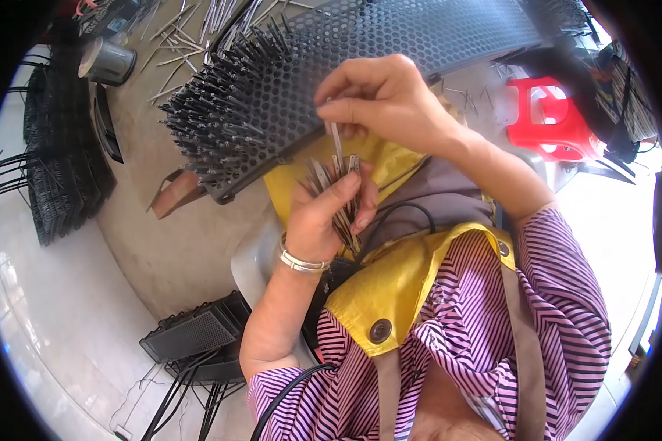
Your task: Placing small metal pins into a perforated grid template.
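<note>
A bundle of thin metal strips (321, 178) with small holes near their ends is clasped upright in my left hand (312, 220). Just above it, my right hand (397, 103) pinches a single metal strip (336, 140), whose lower end meets the top of the bundle. Beyond my hands lies a black board (419, 44) full of round holes. Many dark, slim pieces (213, 110) stand packed in its left part. A yellow and brown apron (368, 316) covers my lap and front.
Loose metal strips (176, 40) lie scattered at the far left near a wire spool (110, 60). A red stool (552, 121) stands at right. Stacked black racks (66, 154) line the left side, and a black mesh piece (198, 334) sits lower left.
</note>
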`<state>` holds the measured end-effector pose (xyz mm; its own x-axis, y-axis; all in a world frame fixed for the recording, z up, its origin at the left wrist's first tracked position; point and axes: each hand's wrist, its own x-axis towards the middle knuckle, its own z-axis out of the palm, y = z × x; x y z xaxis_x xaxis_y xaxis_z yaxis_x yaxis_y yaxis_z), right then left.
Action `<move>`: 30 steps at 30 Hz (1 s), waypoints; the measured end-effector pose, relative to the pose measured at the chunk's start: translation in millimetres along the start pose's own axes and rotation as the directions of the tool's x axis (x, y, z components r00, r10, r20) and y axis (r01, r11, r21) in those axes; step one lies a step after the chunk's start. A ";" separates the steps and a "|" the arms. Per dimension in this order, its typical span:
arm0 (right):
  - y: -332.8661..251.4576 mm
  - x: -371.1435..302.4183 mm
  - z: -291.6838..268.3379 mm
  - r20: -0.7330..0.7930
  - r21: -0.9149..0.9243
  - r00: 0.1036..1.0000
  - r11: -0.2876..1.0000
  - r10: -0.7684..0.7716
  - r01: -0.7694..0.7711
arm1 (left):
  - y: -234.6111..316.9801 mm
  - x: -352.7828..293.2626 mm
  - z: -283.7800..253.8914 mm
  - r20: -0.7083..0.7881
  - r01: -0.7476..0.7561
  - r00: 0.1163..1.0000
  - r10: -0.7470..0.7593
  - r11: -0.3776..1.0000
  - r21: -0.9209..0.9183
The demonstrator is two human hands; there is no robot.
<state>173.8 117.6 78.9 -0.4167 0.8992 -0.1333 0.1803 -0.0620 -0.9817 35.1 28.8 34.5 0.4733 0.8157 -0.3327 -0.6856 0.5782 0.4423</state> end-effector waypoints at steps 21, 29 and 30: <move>-0.9 69.7 -1.2 -0.311 -0.500 0.555 0.629 -0.772 0.595 | -1.3 1.0 -2.4 -0.086 0.085 0.992 -0.088 0.996 -0.036; -3.9 76.2 3.4 0.038 -0.792 0.419 0.229 -0.907 0.567 | -0.5 -0.7 -1.4 -0.121 0.078 0.988 -0.090 0.992 -0.101; -4.6 76.1 3.9 0.115 -0.808 0.426 0.165 -0.897 0.565 | -0.9 -0.1 -1.0 -0.121 0.075 0.989 -0.087 0.992 -0.097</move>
<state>137.8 184.6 72.7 -0.4417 0.3893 0.8083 0.5145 0.8480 -0.1273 35.2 28.2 33.3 0.4608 0.7540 -0.4681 -0.6981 0.6336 0.3334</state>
